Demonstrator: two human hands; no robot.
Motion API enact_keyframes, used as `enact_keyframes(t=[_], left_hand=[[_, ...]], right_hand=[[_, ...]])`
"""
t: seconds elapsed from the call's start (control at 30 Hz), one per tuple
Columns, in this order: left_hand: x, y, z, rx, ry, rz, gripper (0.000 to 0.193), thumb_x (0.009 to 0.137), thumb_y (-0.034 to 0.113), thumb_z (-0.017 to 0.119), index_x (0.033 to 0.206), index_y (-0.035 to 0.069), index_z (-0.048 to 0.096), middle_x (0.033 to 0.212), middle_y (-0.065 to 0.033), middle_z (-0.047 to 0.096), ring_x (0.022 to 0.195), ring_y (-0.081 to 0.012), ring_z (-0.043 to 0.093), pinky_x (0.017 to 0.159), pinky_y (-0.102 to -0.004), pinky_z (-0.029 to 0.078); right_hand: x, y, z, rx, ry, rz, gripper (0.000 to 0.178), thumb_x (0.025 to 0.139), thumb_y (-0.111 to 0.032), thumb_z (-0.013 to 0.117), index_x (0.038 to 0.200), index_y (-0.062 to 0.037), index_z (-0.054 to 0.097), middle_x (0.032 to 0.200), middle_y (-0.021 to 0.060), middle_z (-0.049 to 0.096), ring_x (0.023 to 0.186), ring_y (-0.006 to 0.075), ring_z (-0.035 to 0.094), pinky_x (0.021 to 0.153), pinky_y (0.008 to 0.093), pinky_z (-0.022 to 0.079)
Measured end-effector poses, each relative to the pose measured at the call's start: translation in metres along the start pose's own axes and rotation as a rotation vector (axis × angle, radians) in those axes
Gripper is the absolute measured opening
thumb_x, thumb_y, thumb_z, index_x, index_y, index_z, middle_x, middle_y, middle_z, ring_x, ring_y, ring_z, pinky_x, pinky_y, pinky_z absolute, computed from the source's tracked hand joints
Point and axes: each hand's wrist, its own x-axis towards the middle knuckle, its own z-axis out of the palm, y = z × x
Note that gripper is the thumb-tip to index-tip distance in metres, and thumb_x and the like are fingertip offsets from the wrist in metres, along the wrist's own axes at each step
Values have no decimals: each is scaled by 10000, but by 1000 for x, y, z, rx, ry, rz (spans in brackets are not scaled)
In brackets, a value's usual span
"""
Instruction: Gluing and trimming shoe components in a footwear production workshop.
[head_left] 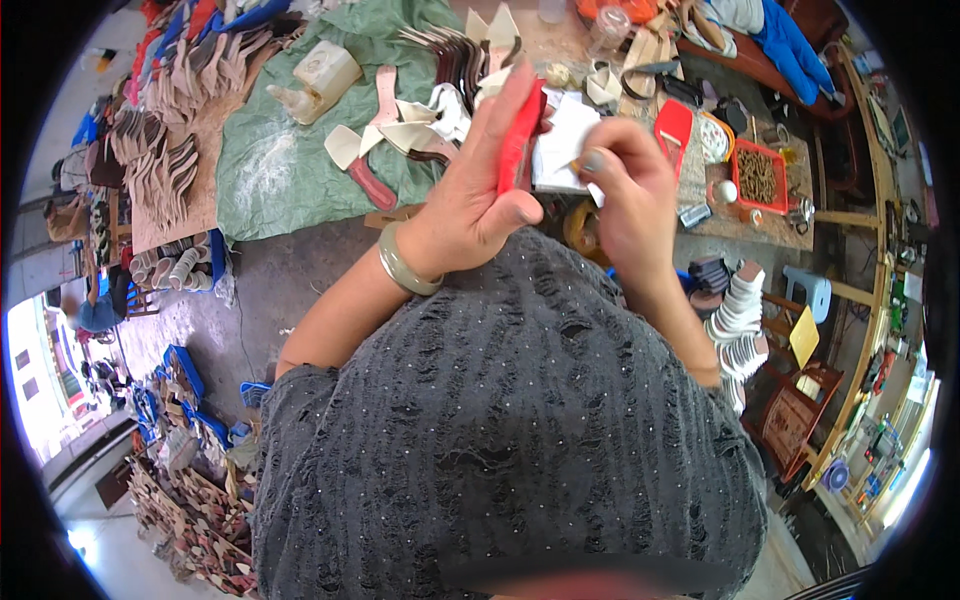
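Note:
My left hand (pixel 465 205), with a pale bangle (pixel 400 262) at its wrist, holds a narrow red shoe piece (pixel 518 150) along its palm. The fingers point up and away, and the thumb sticks out to the right. To the right of it, my right hand (pixel 638 185) is closed in a pinch. A tiny yellowish bit shows at its fingertips, too small to name. Between the hands lies a white sheet (pixel 563 140) on the bench. Farther right lies a flat red insole (pixel 674 124).
A green cloth (pixel 285 165) covers the bench's left part, bearing a plastic bottle (pixel 328 68) and several cream and brown shoe parts (pixel 375 140). At right stand a red basket (pixel 760 178) of small brown pieces and a white jar (pixel 724 191). A blue stool (pixel 806 292) stands beyond.

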Motion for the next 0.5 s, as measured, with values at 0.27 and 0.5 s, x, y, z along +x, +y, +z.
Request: enact_keyframes(t=[0.27,0.5], left_hand=[[16,4,14,-383,141,-85,1069,723,770,413,1466,96,45,1341,-163,417,1220,-266,444,1022,-409,365],[32,21,-16,-947,-79,-536,792,923,611,177,1437,9,197,1466,-201,261,1323,-300,340,1078,-405,300]], right_hand=[[-6,50,2,138,-45,58,646,776,-177,713,1295,12,379,1141,98,555,1017,149,548,902,290,424],[4,43,-20,35,-102,-50,411,772,-132,696,1112,24,526,952,44,600,836,89,555,767,232,440]])
